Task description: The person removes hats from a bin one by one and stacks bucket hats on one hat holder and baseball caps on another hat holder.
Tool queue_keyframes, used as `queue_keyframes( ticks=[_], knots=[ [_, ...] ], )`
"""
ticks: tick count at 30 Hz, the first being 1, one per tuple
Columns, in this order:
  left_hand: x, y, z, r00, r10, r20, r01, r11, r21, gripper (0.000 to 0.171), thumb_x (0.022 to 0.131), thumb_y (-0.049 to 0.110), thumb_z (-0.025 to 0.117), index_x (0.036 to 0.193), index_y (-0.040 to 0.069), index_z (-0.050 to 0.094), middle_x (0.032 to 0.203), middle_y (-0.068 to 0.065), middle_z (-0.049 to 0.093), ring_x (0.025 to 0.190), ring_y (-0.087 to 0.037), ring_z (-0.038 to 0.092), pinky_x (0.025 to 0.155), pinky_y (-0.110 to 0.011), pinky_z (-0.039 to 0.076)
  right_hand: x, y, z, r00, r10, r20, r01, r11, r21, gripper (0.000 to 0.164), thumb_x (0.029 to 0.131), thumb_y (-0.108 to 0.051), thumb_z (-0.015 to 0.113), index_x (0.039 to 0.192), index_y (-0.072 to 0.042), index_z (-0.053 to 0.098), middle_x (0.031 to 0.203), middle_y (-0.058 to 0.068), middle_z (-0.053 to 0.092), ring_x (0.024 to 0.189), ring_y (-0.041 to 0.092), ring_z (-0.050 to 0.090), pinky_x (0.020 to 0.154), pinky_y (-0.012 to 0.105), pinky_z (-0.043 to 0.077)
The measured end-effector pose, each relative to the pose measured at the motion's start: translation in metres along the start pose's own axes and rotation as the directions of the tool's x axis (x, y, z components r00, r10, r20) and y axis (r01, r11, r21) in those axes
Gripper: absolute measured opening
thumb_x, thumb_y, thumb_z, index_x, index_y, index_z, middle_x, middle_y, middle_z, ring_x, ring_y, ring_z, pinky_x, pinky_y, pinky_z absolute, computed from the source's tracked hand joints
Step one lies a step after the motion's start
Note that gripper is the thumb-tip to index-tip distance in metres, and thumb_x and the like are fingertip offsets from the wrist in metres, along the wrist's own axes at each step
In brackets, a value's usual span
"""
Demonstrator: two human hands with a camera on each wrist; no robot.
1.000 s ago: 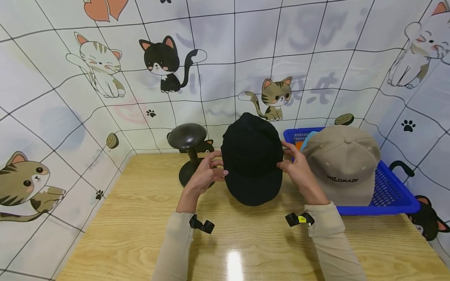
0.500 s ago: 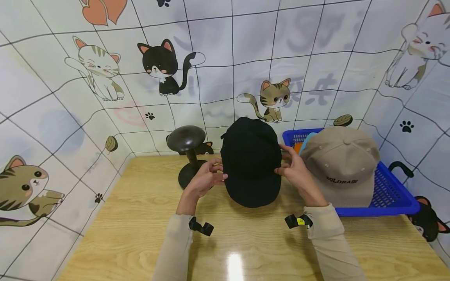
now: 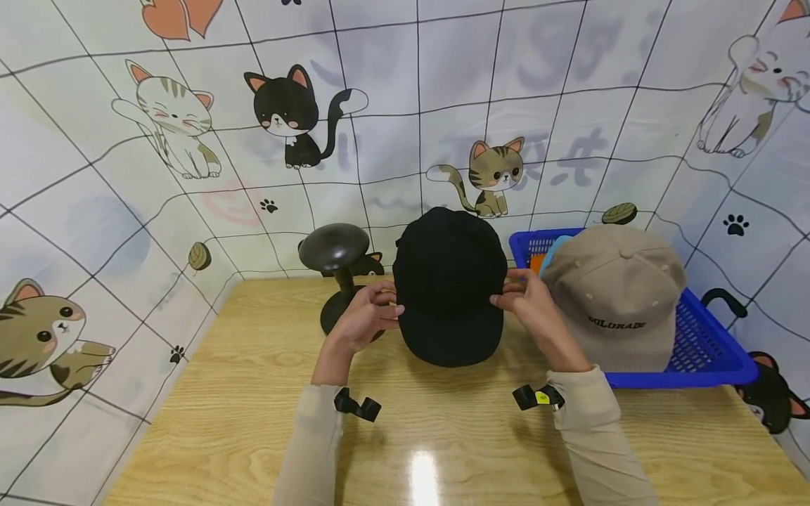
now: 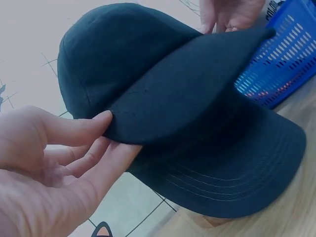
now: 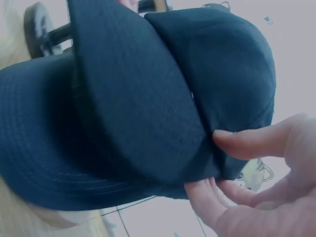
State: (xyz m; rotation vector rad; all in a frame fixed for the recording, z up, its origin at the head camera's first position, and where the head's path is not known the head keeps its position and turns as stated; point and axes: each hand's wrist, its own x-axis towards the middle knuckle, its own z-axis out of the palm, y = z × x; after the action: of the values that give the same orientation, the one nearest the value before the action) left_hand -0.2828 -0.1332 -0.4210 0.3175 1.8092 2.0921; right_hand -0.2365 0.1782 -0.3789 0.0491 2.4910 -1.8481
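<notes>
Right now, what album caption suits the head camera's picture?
Left hand and right hand hold a black cap between dark stand and blue basket.

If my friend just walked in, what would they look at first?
Probably the black cap in the middle, with the left hand and right hand holding its sides. Next might be the tan cap in the blue basket on the right, then the cartoon cats on the wall behind.

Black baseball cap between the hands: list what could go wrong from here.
The black baseball cap, pinched only at its edges, may tilt or slip. Moving it might drag along the second dark cap beneath. The left hand, near the dark hat stand, could knock that over.
</notes>
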Motion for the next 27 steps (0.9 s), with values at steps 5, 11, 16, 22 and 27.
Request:
queue_keyframes(
  ticks=[5, 11, 16, 22, 27],
  knots=[
    [0.000, 0.002, 0.001, 1.000, 0.019, 0.016, -0.018, 0.998, -0.055, 0.032, 0.099, -0.007, 0.059, 0.126, 0.006, 0.051, 0.096, -0.003, 0.061, 0.079, -0.015, 0.067, 0.072, -0.031, 0.062, -0.003, -0.004, -0.005, 0.999, -0.033, 0.041, 0.030, 0.997, 0.065, 0.071, 0.100, -0.015, 0.065, 0.157, 0.002, 0.027, 0.125, 0.018, 0.053, 0.102, 0.014, 0.061, 0.086, 0.026, 0.055],
    [-0.001, 0.003, 0.005, 0.999, 0.025, 0.027, -0.022, 0.996, -0.083, 0.027, 0.099, -0.008, 0.059, 0.117, 0.009, 0.050, 0.088, -0.001, 0.055, 0.075, -0.015, 0.062, 0.071, -0.031, 0.062, 0.000, 0.003, -0.006, 0.992, 0.016, 0.127, -0.019, 1.000, 0.022, 0.068, 0.108, -0.028, 0.053, 0.162, -0.004, 0.017, 0.127, 0.023, 0.060, 0.095, 0.016, 0.066, 0.088, 0.035, 0.058],
    [-0.005, 0.010, 0.010, 0.998, 0.054, 0.026, -0.050, 0.990, -0.135, 0.026, 0.099, -0.008, 0.058, 0.115, 0.010, 0.049, 0.085, -0.001, 0.048, 0.069, -0.013, 0.057, 0.066, -0.027, 0.060, -0.002, -0.001, -0.007, 0.993, 0.006, 0.114, -0.011, 0.999, 0.037, 0.068, 0.109, -0.028, 0.050, 0.161, -0.003, 0.015, 0.114, 0.013, 0.066, 0.090, 0.015, 0.066, 0.084, 0.033, 0.059],
    [-0.002, 0.012, 0.016, 0.998, 0.050, 0.038, -0.043, 0.985, -0.166, 0.026, 0.098, -0.008, 0.058, 0.115, 0.010, 0.050, 0.083, -0.001, 0.052, 0.072, -0.013, 0.063, 0.069, -0.029, 0.062, -0.008, -0.012, -0.009, 1.000, -0.017, 0.015, 0.015, 0.996, 0.087, 0.067, 0.103, -0.017, 0.062, 0.150, -0.004, 0.016, 0.100, 0.003, 0.058, 0.084, 0.010, 0.062, 0.075, 0.029, 0.055],
    [0.002, 0.004, 0.018, 1.000, -0.016, -0.019, 0.014, 0.994, -0.107, 0.026, 0.098, -0.007, 0.060, 0.116, 0.009, 0.051, 0.083, 0.000, 0.057, 0.076, -0.014, 0.067, 0.075, -0.033, 0.062, -0.003, -0.005, -0.008, 0.999, 0.002, 0.051, 0.002, 0.996, -0.086, 0.044, 0.102, -0.016, 0.064, 0.128, -0.001, 0.033, 0.113, 0.017, 0.059, 0.086, 0.017, 0.060, 0.077, 0.035, 0.050]
  ],
)
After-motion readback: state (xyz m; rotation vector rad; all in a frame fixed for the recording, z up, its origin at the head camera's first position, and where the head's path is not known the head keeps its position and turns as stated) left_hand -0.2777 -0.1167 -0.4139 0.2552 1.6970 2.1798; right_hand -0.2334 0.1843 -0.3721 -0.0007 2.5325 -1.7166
